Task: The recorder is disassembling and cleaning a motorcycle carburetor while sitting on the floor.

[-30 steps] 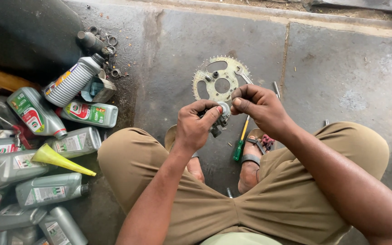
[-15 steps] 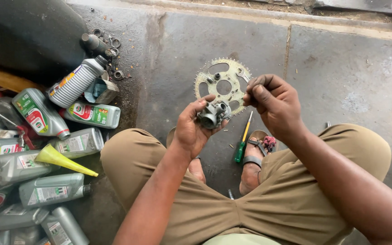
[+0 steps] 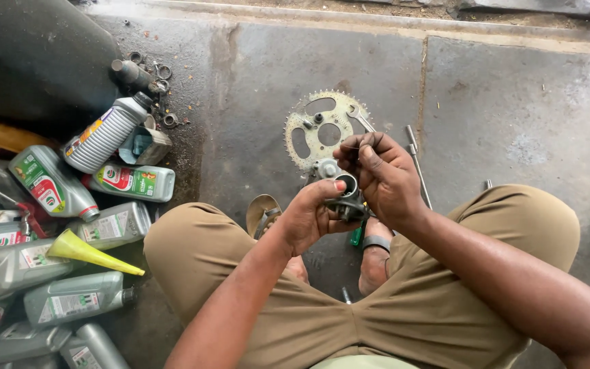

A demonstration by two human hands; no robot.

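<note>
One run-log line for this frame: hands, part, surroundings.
left hand: grips small metal part | right hand: fingertips pinched just above part | sprocket: flat on floor beyond | oil bottles: heaped at left

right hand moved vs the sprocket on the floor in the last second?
Yes. The right hand rose toward the sprocket; its fingertips now overlap the sprocket's lower right edge, above the metal part.

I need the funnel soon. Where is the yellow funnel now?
In the head view the yellow funnel lies at the left, among the grey oil bottles, its tip pointing toward the person's left knee.
</note>
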